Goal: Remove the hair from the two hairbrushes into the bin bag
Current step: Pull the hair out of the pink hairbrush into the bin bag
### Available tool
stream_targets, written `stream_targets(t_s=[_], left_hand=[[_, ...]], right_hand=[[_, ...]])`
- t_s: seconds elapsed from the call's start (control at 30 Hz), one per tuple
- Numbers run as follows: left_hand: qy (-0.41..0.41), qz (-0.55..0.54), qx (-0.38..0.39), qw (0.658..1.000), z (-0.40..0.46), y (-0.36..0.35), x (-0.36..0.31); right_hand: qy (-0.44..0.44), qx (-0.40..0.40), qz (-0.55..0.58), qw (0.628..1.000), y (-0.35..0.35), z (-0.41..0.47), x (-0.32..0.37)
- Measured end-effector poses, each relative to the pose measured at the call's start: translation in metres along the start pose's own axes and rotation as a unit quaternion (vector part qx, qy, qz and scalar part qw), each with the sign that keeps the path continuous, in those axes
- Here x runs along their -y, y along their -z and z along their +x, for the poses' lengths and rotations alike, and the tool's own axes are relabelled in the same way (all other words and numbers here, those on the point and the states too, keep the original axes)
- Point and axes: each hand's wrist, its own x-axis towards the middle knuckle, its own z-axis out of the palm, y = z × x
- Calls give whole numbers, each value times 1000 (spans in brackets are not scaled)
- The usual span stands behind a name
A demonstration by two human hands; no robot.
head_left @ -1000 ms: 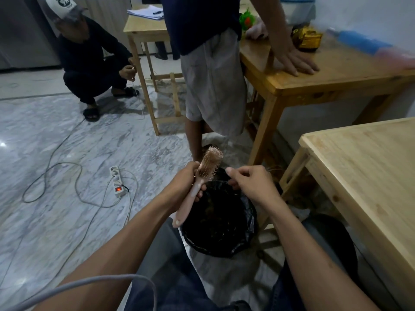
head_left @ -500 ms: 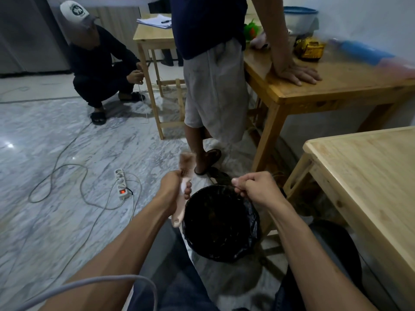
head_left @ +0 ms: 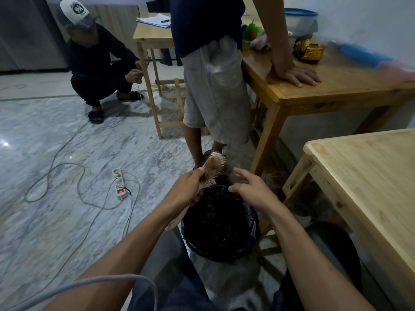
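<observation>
We sit over a grey-veined marble floor (head_left: 67, 140), polished enough to catch a glare at far left. Our left hand (head_left: 186, 191) has its grip clamped on a pink hairbrush (head_left: 213, 168), bristles facing right, head tilted up above the far rim of the bin bag (head_left: 220, 223). The black bag stands open on the floor between our knees. Our right hand (head_left: 251, 189) hovers over the bag's far edge, fingers spread and relaxed, grip apart, holding nothing that we can see. A pale wooden table (head_left: 368, 187) stands at our right. Beyond it, a darker table (head_left: 336, 84) carries a yellow toy truck (head_left: 308, 50) and a standing person's flat hand. A power strip (head_left: 120, 184) with a lit red switch lies left, cables looping. Another person crouches at the back.
</observation>
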Motion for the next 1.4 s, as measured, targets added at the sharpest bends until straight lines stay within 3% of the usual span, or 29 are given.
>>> stream_targets(t_s=[0.13, 0.2, 0.43, 0.67, 0.73, 0.83, 0.87, 1.0, 1.1, 1.23, 1.3, 1.4], left_hand=[[-27, -7, 31, 999, -8, -11, -7], [-33, -18, 28, 999, -10, -11, -8], [-34, 132, -85, 987, 8, 18, 12], [3, 141, -173, 975, 27, 20, 26], [14, 128, -197, 972, 31, 25, 26], [83, 142, -236, 958, 40, 48, 38], [109, 133, -252, 952, 41, 56, 45], [94, 80, -227, 966, 27, 49, 47], [38, 92, -170, 980, 22, 23, 32], [-12, 137, -123, 983, 17, 11, 23], [-28, 180, -124, 976, 16, 9, 23], [-53, 254, -137, 956, 13, 5, 20]], right_hand=[[38, 126, 141, 981, -7, -3, -1], [53, 152, 174, 972, -12, -6, -4], [84, -5, 179, 980, -5, -9, -9], [90, -80, 296, 948, -7, -13, -2], [103, -87, 366, 921, -6, -18, 1], [129, -88, 527, 835, 14, -29, 12], [146, -95, 524, 834, 23, -31, 17], [141, -119, 311, 932, 17, -20, 24], [85, -68, 209, 972, -12, -7, 14], [-7, -10, 121, 993, -17, -3, 12], [-32, -43, 16, 998, -10, -4, 12], [26, -134, -203, 970, 3, -4, 14]])
